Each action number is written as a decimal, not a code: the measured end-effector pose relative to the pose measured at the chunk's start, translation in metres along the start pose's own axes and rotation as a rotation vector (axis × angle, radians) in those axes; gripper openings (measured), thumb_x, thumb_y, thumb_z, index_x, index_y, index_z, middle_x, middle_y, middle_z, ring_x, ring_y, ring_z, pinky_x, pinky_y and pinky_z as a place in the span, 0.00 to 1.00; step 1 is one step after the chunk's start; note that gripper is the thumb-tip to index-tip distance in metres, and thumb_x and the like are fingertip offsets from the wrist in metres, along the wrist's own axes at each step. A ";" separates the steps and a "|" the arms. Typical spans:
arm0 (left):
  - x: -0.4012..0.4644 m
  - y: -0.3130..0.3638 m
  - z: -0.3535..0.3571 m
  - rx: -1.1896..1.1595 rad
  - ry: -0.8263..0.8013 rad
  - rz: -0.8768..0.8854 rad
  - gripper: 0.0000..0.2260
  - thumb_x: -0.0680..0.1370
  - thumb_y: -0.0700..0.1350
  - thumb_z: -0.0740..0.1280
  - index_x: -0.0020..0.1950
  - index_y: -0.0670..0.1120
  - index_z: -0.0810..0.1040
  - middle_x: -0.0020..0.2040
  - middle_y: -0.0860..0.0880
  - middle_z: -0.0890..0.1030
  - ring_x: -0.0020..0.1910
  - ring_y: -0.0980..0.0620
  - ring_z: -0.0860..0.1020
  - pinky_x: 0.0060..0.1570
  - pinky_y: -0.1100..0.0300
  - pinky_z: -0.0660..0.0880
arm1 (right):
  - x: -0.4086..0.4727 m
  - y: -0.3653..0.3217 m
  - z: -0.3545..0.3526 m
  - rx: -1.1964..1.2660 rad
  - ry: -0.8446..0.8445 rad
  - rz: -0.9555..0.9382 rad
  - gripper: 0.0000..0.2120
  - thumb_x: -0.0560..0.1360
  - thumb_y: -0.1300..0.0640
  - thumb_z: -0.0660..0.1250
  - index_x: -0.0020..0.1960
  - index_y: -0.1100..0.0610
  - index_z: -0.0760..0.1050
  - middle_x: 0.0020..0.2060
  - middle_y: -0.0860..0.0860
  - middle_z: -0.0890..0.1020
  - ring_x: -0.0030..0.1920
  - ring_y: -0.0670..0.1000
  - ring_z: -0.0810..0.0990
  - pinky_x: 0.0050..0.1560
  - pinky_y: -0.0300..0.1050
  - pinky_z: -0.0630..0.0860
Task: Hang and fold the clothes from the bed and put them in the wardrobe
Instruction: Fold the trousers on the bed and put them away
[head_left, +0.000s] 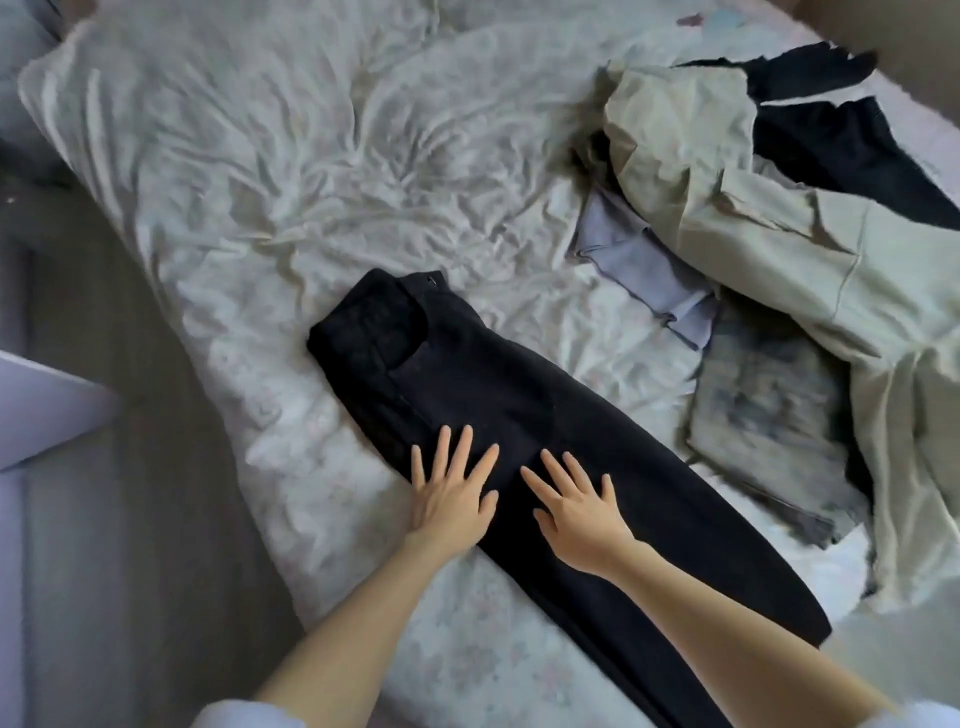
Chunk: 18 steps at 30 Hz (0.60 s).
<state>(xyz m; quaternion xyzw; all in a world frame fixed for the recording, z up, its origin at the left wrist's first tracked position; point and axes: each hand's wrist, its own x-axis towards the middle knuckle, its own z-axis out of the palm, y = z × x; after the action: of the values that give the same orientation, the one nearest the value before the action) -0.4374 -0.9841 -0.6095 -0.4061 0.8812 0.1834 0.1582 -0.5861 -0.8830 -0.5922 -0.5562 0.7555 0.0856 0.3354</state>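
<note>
Black trousers (519, 441) lie lengthwise on the bed (260, 156); left hand (452, 499) and right hand (576, 514) press them flat-fingered; blurred, probably folded clothes (769, 260) lie far right.

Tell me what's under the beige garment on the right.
Poking out from under the beige garment: a lilac folded piece, a grey patterned one, and black clothing behind. Anything deeper is covered.

1 head view, downward, near bed (291, 171)
</note>
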 end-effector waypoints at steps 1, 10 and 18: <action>-0.005 0.005 0.014 0.036 -0.028 0.026 0.29 0.79 0.55 0.57 0.78 0.55 0.49 0.78 0.45 0.44 0.77 0.43 0.41 0.71 0.38 0.40 | -0.007 0.005 0.015 -0.010 0.010 -0.003 0.25 0.82 0.48 0.49 0.77 0.44 0.48 0.77 0.48 0.43 0.76 0.54 0.39 0.71 0.67 0.46; -0.082 0.062 0.074 0.100 -0.092 0.234 0.22 0.74 0.53 0.56 0.67 0.53 0.74 0.69 0.49 0.73 0.70 0.41 0.66 0.66 0.32 0.51 | -0.122 0.043 0.129 0.038 0.156 0.220 0.25 0.74 0.45 0.60 0.70 0.50 0.66 0.70 0.51 0.70 0.71 0.55 0.61 0.58 0.66 0.70; -0.037 0.090 0.057 0.234 -0.021 0.599 0.20 0.57 0.50 0.81 0.47 0.51 0.82 0.42 0.54 0.78 0.42 0.52 0.78 0.50 0.54 0.77 | -0.167 0.084 0.150 0.287 0.210 0.441 0.21 0.69 0.53 0.72 0.60 0.56 0.74 0.53 0.51 0.77 0.48 0.55 0.76 0.41 0.48 0.75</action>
<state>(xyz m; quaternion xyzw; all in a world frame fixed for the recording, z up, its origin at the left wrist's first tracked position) -0.4763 -0.8800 -0.6261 -0.1056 0.9750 0.1236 0.1518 -0.5731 -0.6460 -0.6262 -0.3311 0.8933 -0.0095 0.3039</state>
